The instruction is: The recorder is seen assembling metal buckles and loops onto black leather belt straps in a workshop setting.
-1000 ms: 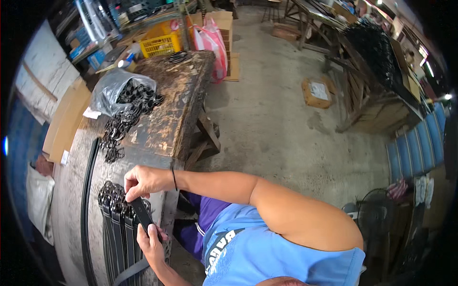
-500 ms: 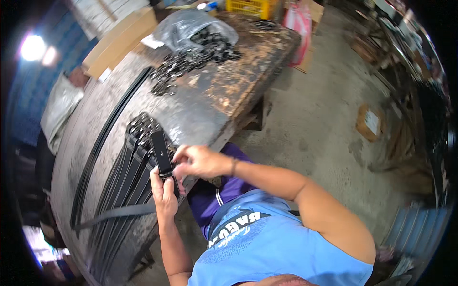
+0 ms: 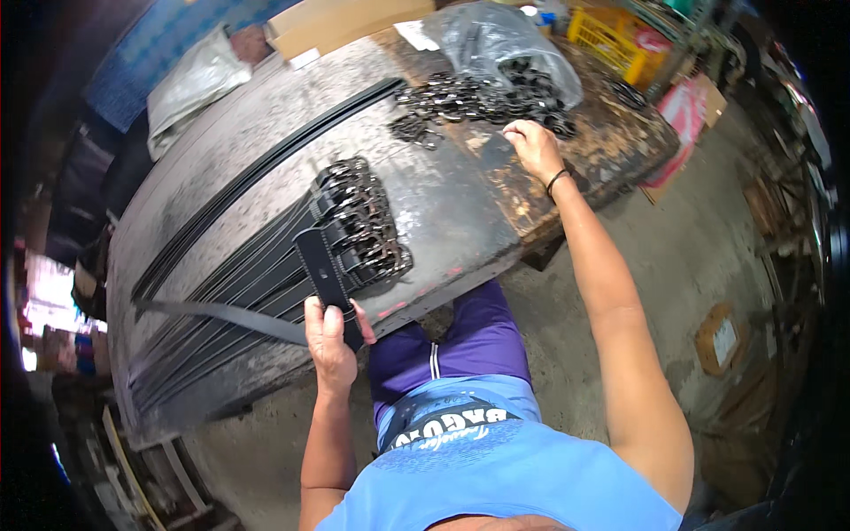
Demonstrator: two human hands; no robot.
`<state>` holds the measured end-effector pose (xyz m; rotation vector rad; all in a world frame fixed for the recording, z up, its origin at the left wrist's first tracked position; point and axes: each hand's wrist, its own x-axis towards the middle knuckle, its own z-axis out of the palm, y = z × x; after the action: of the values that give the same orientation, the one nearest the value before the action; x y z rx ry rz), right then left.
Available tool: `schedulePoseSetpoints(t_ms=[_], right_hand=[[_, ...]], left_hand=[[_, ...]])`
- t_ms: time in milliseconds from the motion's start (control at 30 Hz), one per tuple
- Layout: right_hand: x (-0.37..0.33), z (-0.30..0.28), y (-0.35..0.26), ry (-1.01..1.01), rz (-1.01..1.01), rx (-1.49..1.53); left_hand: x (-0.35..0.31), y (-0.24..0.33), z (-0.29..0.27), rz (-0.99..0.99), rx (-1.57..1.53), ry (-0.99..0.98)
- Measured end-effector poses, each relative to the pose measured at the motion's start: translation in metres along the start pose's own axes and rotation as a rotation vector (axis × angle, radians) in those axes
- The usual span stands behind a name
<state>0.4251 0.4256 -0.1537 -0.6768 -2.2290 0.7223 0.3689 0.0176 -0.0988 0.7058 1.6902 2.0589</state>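
Note:
My left hand (image 3: pixel 331 350) grips a black belt (image 3: pixel 323 270) with stitched edges near one end. The belt's end stands up above my fingers, and a long strap trails left across the table. My right hand (image 3: pixel 534 149) is at the near edge of a heap of dark metal buckles (image 3: pixel 469 99), its fingers bent and drawn together; whatever they hold is hidden. Beside my left hand, several black belts (image 3: pixel 257 274) lie fanned out, with shiny buckles (image 3: pixel 361 217) bunched at their ends.
More black straps (image 3: pixel 266 164) lie in a long bundle on the worn table (image 3: pixel 460 208). A clear plastic bag (image 3: pixel 496 40) holds part of the buckle heap. A yellow crate (image 3: pixel 606 42) and a cardboard piece (image 3: pixel 345 25) are at the back. A box (image 3: pixel 717 341) sits on the floor.
My right hand has left the belt and reached out far to the buckle heap. My left hand still holds the belt. The view has swung left.

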Motion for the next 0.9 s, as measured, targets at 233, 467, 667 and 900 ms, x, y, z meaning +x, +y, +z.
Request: schedulePoseSetpoints(t_ms=[233, 467, 667, 900], right_hand=[[0.023, 0.099, -0.050, -0.292, -0.132, -0.265], [0.022, 0.097, -0.048, -0.201, -0.079, -0.245], [-0.046, 0.047, -0.121, -0.217, 0.341, 0.645], [-0.142, 0.046, -0.203, -0.221, 0.173, 1.032]], left_hand=[[-0.013, -0.002, -0.003, 0.063, -0.118, 0.044], [-0.012, -0.003, -0.012, 0.086, -0.225, -0.017], [0.001, 0.001, 0.002, -0.101, 0.081, 0.066], [0.028, -0.003, 0.018, -0.144, -0.017, -0.033]])
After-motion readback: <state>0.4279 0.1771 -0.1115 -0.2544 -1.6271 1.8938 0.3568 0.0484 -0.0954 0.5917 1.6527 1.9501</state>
